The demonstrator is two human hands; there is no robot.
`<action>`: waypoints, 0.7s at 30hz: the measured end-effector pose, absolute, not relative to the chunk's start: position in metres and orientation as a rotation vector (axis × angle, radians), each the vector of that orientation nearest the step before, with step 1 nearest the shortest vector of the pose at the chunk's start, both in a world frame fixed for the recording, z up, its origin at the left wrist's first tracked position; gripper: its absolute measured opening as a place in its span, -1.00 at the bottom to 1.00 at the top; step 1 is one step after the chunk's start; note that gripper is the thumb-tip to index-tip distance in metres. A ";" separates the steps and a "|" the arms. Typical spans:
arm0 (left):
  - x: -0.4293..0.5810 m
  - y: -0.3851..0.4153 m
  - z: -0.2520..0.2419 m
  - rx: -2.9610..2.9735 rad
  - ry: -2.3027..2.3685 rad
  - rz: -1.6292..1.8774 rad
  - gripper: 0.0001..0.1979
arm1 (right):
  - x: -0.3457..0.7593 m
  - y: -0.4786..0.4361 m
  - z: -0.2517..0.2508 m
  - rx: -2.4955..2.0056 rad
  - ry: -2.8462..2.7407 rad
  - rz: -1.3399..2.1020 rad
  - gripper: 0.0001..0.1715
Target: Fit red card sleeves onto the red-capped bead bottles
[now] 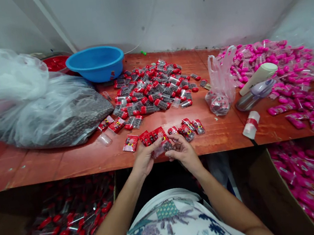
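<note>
In front of me at the table's near edge, my left hand [145, 157] pinches a small red-topped packet [161, 133] between thumb and fingers. Dark contents show through its clear lower part. My right hand [184, 153] has thumb and fingers closed around the packet's right lower side. More red packets lie just past my hands, one flat red packet [130, 143] to the left and a small group [188, 129] to the right. Farther back rises a heap of small clear containers [153, 89] with red caps and dark contents.
A large clear bag of dark beads [54, 116] slumps at left, beside a blue basin [95, 65]. At right are a small plastic bag [219, 89], a flask [252, 96], a white roll [251, 124] and pink packets [271, 58]. Boxes of red-capped [69, 223] and pink pieces [308, 174] stand below.
</note>
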State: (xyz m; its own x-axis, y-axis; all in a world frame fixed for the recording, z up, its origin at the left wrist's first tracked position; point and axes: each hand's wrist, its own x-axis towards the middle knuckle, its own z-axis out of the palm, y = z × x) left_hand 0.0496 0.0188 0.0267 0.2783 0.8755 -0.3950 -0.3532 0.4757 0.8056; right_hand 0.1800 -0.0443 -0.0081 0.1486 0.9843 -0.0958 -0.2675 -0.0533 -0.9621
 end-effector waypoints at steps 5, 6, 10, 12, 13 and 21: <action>0.054 0.017 0.025 0.686 0.963 0.974 -0.69 | 0.184 -0.046 -0.010 -1.257 -1.064 1.050 -0.35; 0.055 0.016 0.025 0.699 0.969 0.996 -0.69 | 0.184 -0.046 -0.010 -1.291 -1.104 1.001 -0.34; 0.057 0.013 0.022 0.729 0.983 1.042 -0.66 | 0.181 -0.047 -0.008 -1.339 -1.157 0.914 -0.35; 0.056 0.012 0.022 0.747 0.965 0.996 -0.67 | 0.182 -0.046 -0.007 -1.322 -1.083 0.985 -0.34; 0.055 0.011 0.023 0.755 0.949 0.959 -0.67 | 0.182 -0.045 -0.007 -1.301 -1.027 1.058 -0.32; 0.053 0.008 0.025 0.762 0.913 0.857 -0.67 | 0.188 -0.045 -0.010 -1.252 -0.901 1.143 -0.29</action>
